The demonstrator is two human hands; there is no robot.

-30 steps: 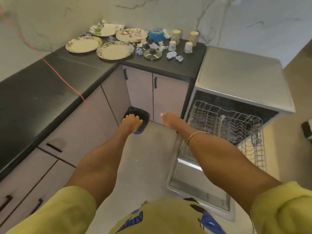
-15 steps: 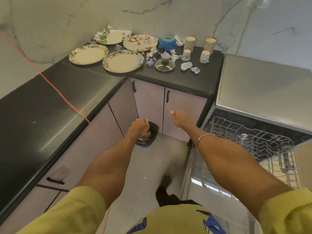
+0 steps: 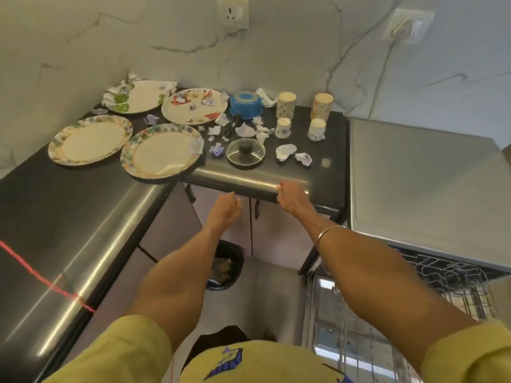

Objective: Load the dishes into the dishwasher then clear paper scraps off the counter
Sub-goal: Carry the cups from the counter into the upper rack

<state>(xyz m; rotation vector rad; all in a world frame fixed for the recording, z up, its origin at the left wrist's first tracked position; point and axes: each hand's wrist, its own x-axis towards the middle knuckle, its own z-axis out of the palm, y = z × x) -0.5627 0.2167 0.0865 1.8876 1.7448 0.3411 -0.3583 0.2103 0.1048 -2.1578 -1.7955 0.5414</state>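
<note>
Several patterned plates lie on the black counter [image 3: 304, 172]; the nearest plate [image 3: 163, 153] overhangs the corner edge. Behind them stand a blue bowl [image 3: 245, 104], a glass lid [image 3: 245, 153] and several cups [image 3: 286, 105]. Crumpled paper scraps [image 3: 284, 151] are scattered among the dishes. My left hand [image 3: 225, 210] hovers below the counter's front edge, fingers loosely curled, holding nothing. My right hand [image 3: 291, 197] is at the counter's rounded edge, fingers curled, nothing visible in it. The dishwasher rack [image 3: 453, 283] is pulled out at lower right.
A black bin [image 3: 228, 265] with a dark liner sits on the floor in the corner under the counter. The steel dishwasher top [image 3: 428, 189] adjoins the counter on the right. A red cord [image 3: 41, 280] crosses the left counter. Cabinet doors with dark handles are below.
Both hands have risen from beside the floor bin up to the counter's front edge. The view has tilted upward and come closer to the dishes.
</note>
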